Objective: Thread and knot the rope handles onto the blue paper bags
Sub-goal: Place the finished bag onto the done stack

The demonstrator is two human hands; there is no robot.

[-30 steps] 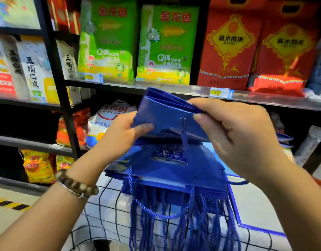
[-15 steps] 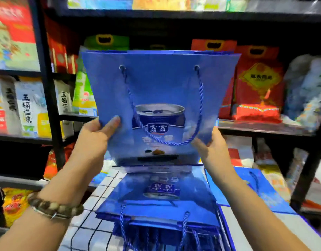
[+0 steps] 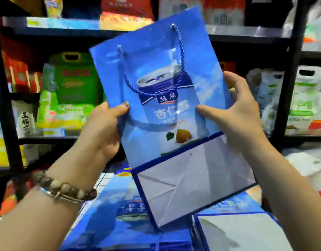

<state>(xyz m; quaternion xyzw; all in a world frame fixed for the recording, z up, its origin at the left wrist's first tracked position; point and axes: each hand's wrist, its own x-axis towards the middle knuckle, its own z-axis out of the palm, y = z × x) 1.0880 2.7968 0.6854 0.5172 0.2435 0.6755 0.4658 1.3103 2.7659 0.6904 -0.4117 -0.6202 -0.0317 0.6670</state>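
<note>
A person is holding a blue paper bag (image 3: 167,115) up at chest height in front of black shop shelving (image 3: 47,28), with the flattened bag tilting to the right so that its top corner is pointing up and away. The left hand (image 3: 103,127) is closing its grip on the bag's left edge, thumb (image 3: 121,107) pressing on the printed front, while the right hand (image 3: 237,113) is closing its grip on the right edge, thumb (image 3: 206,110) lying across the front and the fingers curling behind. A blue twisted rope handle (image 3: 182,62) is running through both eyelets near the top and hanging in a loop over the picture of a can. The bag's folded base (image 3: 192,178) is lying flat against its lower part, showing its white underside with a dark blue border. A beaded bracelet (image 3: 65,191) is sitting on the left wrist. Below the raised bag, a stack of flat blue bags (image 3: 119,214) is resting on a checked cloth (image 3: 102,179) over the counter, and just beside it at lower right another bag (image 3: 237,232) is lying with its white base facing up. Green rice bags (image 3: 72,84), red packs (image 3: 20,78) and white sacks (image 3: 304,98) are filling the shelves behind.
</note>
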